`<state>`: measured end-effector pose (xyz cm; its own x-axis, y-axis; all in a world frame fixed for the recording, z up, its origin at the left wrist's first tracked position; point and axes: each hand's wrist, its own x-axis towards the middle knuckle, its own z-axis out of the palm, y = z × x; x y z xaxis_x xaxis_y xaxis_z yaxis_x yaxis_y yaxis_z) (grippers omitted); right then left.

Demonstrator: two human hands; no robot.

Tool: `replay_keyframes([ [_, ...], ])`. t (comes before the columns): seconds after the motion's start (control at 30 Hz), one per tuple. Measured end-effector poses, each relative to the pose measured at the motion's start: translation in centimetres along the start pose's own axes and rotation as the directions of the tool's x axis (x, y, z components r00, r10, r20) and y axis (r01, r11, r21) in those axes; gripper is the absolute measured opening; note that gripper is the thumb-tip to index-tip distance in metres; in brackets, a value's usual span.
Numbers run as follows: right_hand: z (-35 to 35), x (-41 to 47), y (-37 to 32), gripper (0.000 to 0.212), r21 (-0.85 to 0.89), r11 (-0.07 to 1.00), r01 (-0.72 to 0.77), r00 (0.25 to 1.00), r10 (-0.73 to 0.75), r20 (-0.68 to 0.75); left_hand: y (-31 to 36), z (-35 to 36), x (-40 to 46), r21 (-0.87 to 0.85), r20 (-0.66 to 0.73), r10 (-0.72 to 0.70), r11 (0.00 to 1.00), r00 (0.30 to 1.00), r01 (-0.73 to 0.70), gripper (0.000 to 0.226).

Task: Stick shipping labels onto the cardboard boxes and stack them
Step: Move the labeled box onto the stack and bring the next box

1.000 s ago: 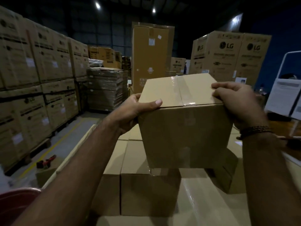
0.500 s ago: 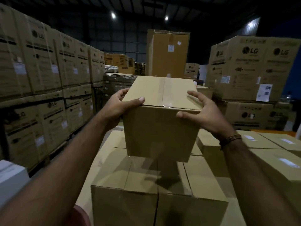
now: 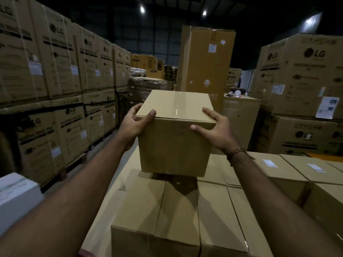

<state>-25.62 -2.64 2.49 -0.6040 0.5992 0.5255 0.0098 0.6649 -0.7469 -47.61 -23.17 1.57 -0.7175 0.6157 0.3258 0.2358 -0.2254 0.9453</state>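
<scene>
Two hands gripped one plain brown taped cardboard box [image 3: 175, 143]; left hand [image 3: 134, 125] and right hand [image 3: 215, 129] clasped opposite upper corners; stacked brown cartons [image 3: 178, 210] lay directly beneath.

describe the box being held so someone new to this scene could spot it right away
Start at the tall upright carton in the centre background. Just below it, the box is gripped between the left hand and right hand. Unlike the boxes below, it sits highest, with clear tape and no white label showing.
</scene>
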Motion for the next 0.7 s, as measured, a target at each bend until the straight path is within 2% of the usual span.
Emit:
replay_keyframes([
  [0.07,0.9,1.4,1.3,0.096,0.021,1.0,-0.01,0.999,0.011,-0.039,-1.5,-0.1,0.9,0.011,0.021,-0.008,1.0,1.0,0.007,0.111],
  [0.17,2.2,2.4,3.8,0.08,0.015,0.999,-0.05,0.996,0.051,-0.07,-3.9,0.0,1.5,0.057,0.074,-0.004,0.998,0.997,-0.001,0.091],
  [0.33,4.0,2.7,6.7,0.073,-0.006,1.0,-0.022,0.988,0.021,-0.154,-8.8,-0.3,3.2,0.182,0.149,-0.09,0.981,0.985,0.062,0.079],
  [0.43,4.7,2.7,7.0,0.072,-0.011,1.0,-0.021,0.983,0.018,-0.181,-10.5,-0.4,4.2,0.23,0.128,-0.125,0.969,0.984,0.093,0.088],
  [0.5,5.0,2.2,7.3,0.08,0.001,0.999,-0.04,0.983,0.04,-0.181,-11.8,-0.6,4.5,0.279,0.116,-0.15,0.954,0.982,0.113,0.096],
  [0.57,5.3,1.1,7.9,0.1,0.01,0.996,-0.083,0.985,0.084,-0.154,-13.5,-0.9,4.4,0.354,0.092,-0.158,0.928,0.983,0.117,0.1],
  [0.63,5.7,-0.5,9.1,0.12,-0.004,0.987,-0.16,0.984,0.159,-0.084,-15.4,-1.4,4.0,0.467,0.085,-0.174,0.877,0.981,0.115,0.089],
  [0.7,6.5,-2.4,11.1,0.116,-0.099,0.966,-0.239,0.97,0.242,0.019,-17.6,-2.0,3.5,0.597,0.083,-0.214,0.793,0.973,0.123,0.079],
])
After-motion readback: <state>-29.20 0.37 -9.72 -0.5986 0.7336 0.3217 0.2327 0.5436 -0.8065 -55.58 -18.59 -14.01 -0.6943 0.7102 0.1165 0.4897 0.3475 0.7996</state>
